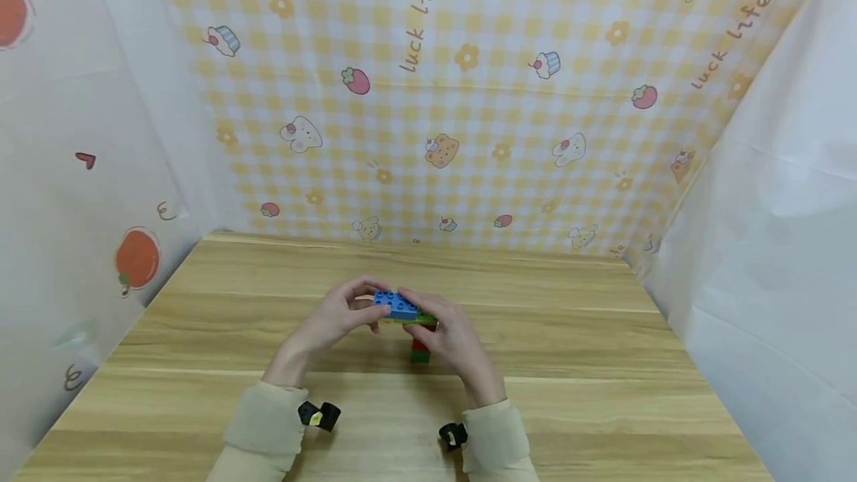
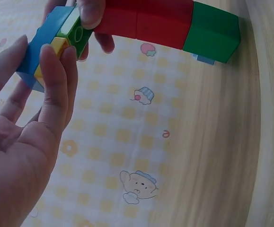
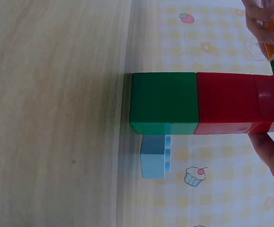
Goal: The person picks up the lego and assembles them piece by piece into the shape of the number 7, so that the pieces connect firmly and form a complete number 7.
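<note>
A column of toy building bricks rises from the table. At its foot is a dark green brick (image 3: 164, 98), topped by red bricks (image 2: 160, 21). A bright green brick (image 2: 77, 29) juts sideways at the top, beside a yellow brick (image 2: 57, 47) and under a studded blue brick (image 1: 400, 306). My left hand (image 1: 332, 318) pinches the blue and yellow bricks at their left end, thumb on the blue one. My right hand (image 1: 450, 327) grips the top of the column, its thumb near the uppermost red brick and fingers over the right end of the blue brick.
A light blue brick (image 3: 154, 157) sits at the column's foot, hidden in the head view. The wooden table (image 1: 569, 363) ends at a yellow checked cloth (image 1: 469, 110) behind, with white sheets (image 1: 770, 192) at both sides. Black wrist cameras (image 1: 319, 416) hang by each sleeve.
</note>
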Motion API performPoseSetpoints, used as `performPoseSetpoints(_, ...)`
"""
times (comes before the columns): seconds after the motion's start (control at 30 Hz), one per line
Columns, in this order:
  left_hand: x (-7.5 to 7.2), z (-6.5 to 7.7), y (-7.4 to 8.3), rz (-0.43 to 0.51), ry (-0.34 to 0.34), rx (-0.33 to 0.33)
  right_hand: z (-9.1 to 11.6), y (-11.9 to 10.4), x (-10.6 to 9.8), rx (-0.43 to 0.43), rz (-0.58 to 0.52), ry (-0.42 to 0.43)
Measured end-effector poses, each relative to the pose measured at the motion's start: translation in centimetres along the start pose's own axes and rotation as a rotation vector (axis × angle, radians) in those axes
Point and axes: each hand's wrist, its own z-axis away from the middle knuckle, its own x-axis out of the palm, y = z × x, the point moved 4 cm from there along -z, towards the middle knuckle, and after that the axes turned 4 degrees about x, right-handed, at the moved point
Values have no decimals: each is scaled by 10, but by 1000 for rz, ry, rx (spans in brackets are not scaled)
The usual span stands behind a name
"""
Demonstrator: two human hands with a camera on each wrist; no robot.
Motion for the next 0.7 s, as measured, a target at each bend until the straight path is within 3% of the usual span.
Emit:
performPoseSetpoints(0.3,-2,-2,-1,43,-8,91,0,1,-1,10,1,-2)
performPoseSetpoints(0.53,-3,-4,-2,52,-19,92,-2,-1,-1,-10,15,8)
performPoseSetpoints(0.7,-5,-4,-2,47,-15,77,-4,-2,3,-25,83,20)
